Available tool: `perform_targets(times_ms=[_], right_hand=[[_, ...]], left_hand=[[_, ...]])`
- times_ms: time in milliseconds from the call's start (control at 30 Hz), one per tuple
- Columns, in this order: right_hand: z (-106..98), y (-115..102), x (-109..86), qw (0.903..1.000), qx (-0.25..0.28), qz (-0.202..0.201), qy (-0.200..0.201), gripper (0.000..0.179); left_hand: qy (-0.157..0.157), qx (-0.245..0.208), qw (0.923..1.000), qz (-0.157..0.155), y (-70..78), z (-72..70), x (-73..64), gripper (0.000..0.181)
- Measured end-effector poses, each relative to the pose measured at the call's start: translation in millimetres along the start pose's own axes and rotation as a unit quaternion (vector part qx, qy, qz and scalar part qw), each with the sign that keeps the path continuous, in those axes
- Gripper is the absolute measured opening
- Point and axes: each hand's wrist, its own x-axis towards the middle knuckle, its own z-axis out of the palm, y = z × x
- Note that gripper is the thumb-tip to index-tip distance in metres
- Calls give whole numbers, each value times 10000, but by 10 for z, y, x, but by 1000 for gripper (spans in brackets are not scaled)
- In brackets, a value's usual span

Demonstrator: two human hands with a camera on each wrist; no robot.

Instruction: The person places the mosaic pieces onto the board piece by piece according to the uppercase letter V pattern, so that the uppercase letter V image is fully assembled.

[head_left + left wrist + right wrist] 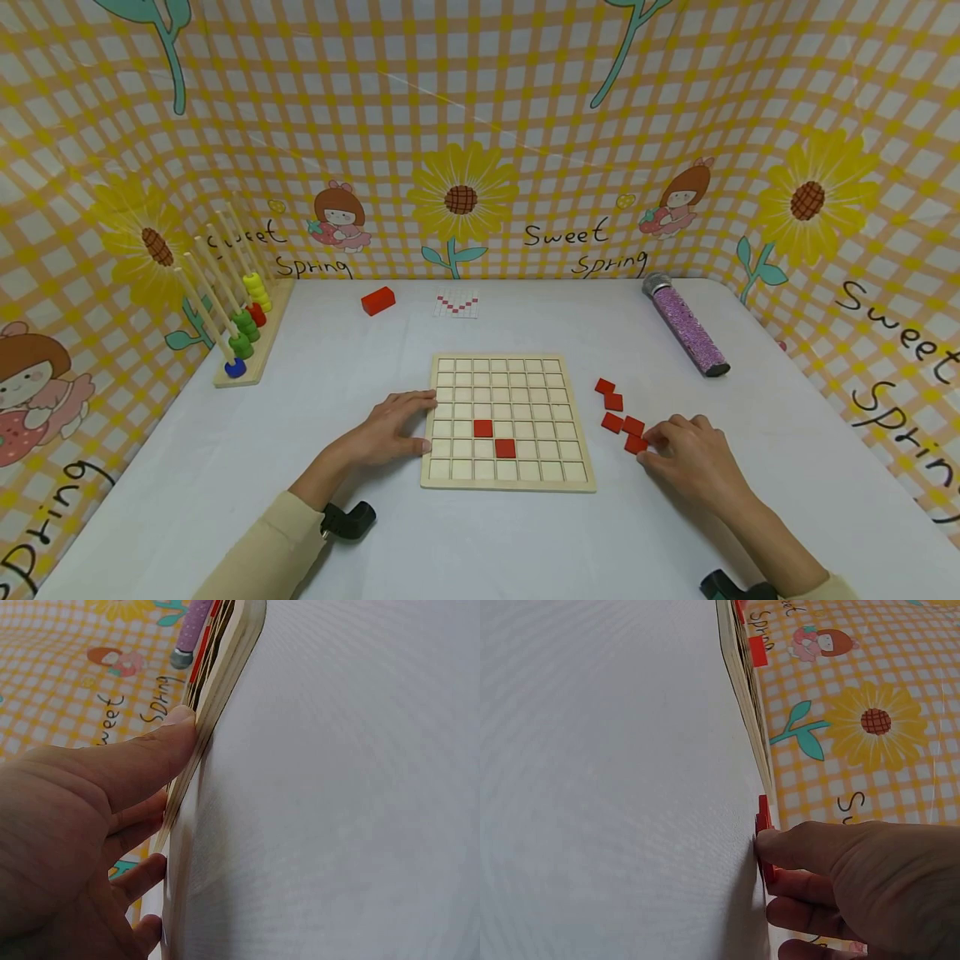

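A wooden grid board [507, 484] lies flat in the middle, with two red square tiles, an upper one [483, 428] and a lower one [506, 448], set diagonally in its cells. Against its left edge rests my left hand [386, 433], thumb and fingers fairly straight and spread along the rim. To the right of the board several loose red tiles [612, 422] lie on the table. My right hand [693, 458] pinches the nearest of them, a red tile [635, 445], between thumb and fingers; the right wrist view shows the thumb [780, 844] against its edge.
A small card [456, 305] with a red V pattern lies behind the board, beside a red block [378, 301]. A bead abacus [243, 342] with upright rods stands at left. The glittery purple microphone [686, 327] lies back right. Patterned cloth [465, 108] walls the table.
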Motion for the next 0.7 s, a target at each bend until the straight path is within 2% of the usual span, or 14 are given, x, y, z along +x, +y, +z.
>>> perform_targets(times_ms=[267,700], right_hand=[[-33,-46,17,9998,84,-150,122,23],[-49,-282,98,9983,134,-459,326,19]], left_hand=[[2,-15,10000,4,1,0,-3,61],[7,-64,10000,37,21,-11,-10,60]])
